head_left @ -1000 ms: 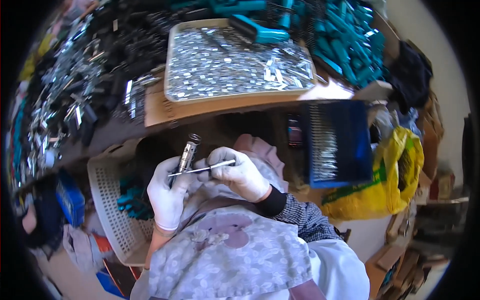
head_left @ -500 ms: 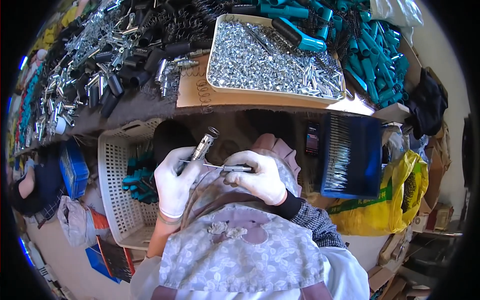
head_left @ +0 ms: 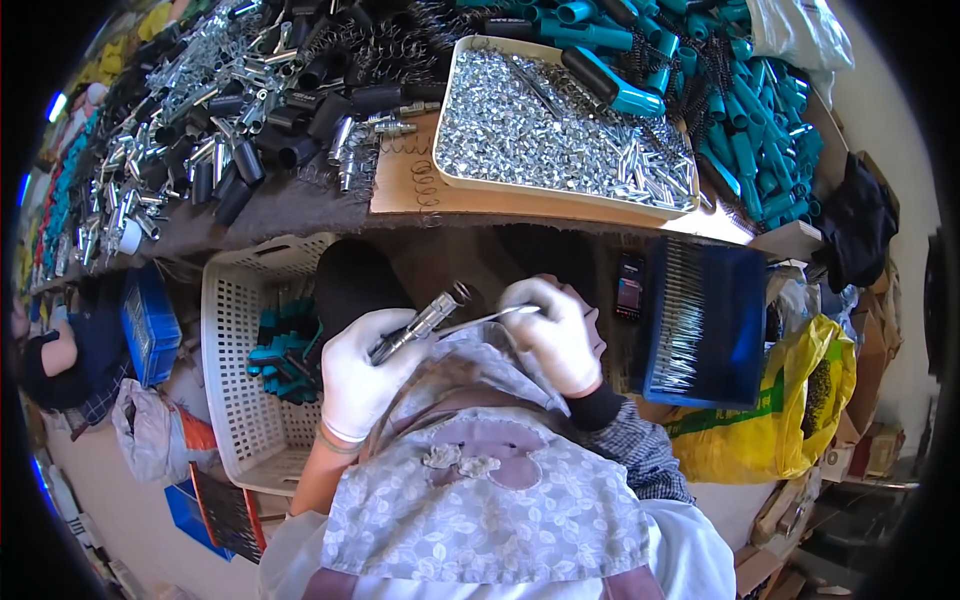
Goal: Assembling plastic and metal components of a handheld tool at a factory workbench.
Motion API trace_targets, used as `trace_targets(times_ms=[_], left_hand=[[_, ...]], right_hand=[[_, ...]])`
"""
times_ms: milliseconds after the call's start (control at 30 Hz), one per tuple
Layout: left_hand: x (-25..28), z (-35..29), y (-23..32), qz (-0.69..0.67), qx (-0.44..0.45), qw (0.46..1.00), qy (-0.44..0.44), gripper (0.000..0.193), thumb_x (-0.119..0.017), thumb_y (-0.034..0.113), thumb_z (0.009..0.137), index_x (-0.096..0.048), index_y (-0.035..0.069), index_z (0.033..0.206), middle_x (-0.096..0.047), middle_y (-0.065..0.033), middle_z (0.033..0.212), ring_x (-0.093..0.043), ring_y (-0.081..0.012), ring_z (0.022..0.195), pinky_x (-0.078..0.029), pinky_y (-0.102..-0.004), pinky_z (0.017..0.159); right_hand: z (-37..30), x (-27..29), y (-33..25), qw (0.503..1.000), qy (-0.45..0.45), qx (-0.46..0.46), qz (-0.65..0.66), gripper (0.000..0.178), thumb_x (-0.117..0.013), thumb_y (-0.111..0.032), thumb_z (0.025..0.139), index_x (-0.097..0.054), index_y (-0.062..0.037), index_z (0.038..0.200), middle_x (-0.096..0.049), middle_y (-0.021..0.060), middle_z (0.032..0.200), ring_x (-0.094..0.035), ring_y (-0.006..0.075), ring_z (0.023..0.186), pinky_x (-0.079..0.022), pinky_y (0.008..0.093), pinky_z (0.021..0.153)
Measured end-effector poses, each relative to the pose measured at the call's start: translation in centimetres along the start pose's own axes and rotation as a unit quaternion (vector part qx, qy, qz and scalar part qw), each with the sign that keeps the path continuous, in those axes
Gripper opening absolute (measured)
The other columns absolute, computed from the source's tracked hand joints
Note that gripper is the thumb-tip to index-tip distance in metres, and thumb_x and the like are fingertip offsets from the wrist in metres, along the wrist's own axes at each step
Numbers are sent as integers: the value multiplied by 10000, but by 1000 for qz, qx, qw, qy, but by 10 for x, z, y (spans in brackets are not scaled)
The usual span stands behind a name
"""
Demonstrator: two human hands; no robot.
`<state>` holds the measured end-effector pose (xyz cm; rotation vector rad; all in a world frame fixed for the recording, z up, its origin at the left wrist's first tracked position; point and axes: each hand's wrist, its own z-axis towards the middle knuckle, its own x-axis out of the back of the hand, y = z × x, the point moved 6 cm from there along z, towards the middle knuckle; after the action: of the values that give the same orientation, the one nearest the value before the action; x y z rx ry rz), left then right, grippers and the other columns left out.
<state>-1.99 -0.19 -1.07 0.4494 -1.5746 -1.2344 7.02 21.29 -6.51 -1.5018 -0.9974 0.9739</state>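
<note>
My left hand [head_left: 366,372], in a white glove, is closed around a shiny metal cylindrical piece [head_left: 428,318] that tilts up to the right. A small dark ring or coil shows at its upper end. My right hand [head_left: 556,338], also gloved, pinches the far end of a thin metal rod [head_left: 478,322]. The rod runs across the gap between my hands toward the metal piece; whether it enters or only touches it I cannot tell. Both hands are above my lap, over a patterned apron [head_left: 480,530].
Ahead on the bench, a shallow cream tray [head_left: 437,160] holds many small metal bits. Metal tubes and black sleeves [head_left: 240,160] pile up left, teal handles [head_left: 745,140] right. A white basket [head_left: 225,400] stands left; a blue bin [head_left: 735,330] of metal rods and a yellow bag [head_left: 760,440] are right.
My right hand has moved right and up, away from my left, and now grips the thin rod's end. The silver-grey cylinder it held no longer shows there. My left hand's metal piece tilts further right.
</note>
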Motion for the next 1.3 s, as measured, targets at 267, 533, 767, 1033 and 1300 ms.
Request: trace_targets(times_ms=[267, 533, 767, 1033, 1300], left_hand=[[8, 0, 7, 37, -98, 993, -54, 299, -786, 36, 711, -744, -9, 1004, -729, -151, 915, -714, -245, 791, -551, -314, 736], [1, 1, 19, 45, -161, 983, -77, 316, -824, 85, 668, -740, 10, 964, -704, -157, 902, -697, -312, 802, -550, -360, 728], [-2, 0, 18, 34, -171, 981, -91, 333, -833, 74, 653, -737, 12, 966, -700, -152, 896, -694, -312, 805, -547, -360, 729], [-7, 1, 22, 22, -154, 982, -102, 286, -816, 63, 677, -721, 10, 941, -696, -147, 882, -693, -303, 779, -541, -347, 703], [-14, 1, 21, 20, -161, 982, -96, 279, -806, 69, 706, -722, 12, 965, -709, -145, 891, -705, -288, 759, -549, -341, 693]], right_hand=[[0, 41, -60, 995, 0, 29, -100, 181, -658, -115, 819, -654, 16, 945, -616, 6, 819, -537, 76, 765, -457, 250, 699], [7, 10, -61, 983, -104, -2, -149, 188, -673, -133, 817, -677, 11, 938, -663, 42, 835, -599, 104, 785, -500, 269, 751], [4, -3, -46, 982, -146, -49, -113, 200, -686, -123, 844, -673, 18, 985, -621, 25, 909, -570, 84, 833, -476, 257, 773], [5, 5, -46, 981, -142, -59, -117, 208, -692, -133, 859, -669, 23, 996, -615, 34, 928, -575, 91, 855, -479, 261, 793], [-3, 7, -46, 983, -140, -104, -60, 195, -680, -139, 890, -667, 14, 1009, -600, -3, 863, -545, 78, 786, -463, 246, 708]])
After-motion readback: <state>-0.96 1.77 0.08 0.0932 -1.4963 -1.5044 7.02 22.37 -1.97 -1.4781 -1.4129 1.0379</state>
